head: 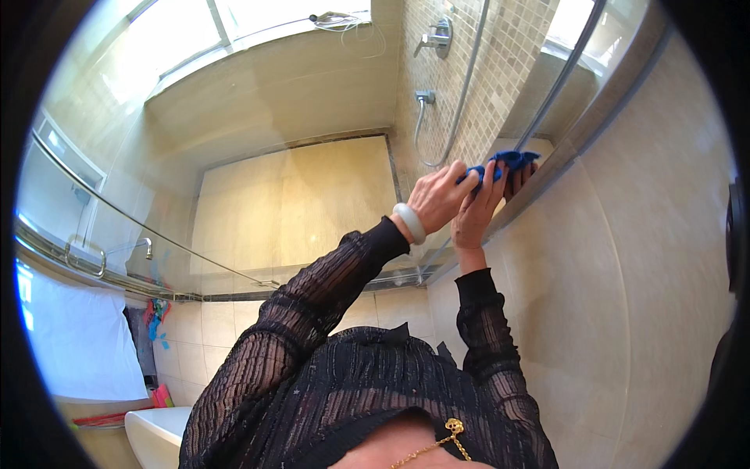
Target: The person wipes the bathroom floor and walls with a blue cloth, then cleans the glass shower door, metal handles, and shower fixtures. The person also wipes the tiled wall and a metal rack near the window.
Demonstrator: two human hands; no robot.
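A crumpled blue cloth (514,159) is bunched up against a reflective glass panel (530,111) at the upper right. My left hand (440,196), with a pale bangle (410,223) on its wrist, pinches the near end of the cloth. Just right of it, my right hand (476,216) has its fingers raised along the cloth, holding it to the panel. Part of a hand is mirrored in the panel beside the cloth. Which fingers touch the panel is hard to tell. A metal frame (577,132) borders the panel.
Glass with a metal rail (146,225) and a door handle (87,258) curves along the left. Beyond stand a shower mixer (436,38) and hose (417,129) on mosaic tile. Cables (337,20) lie on the window ledge. A white basin or tub edge (155,425) is lower left.
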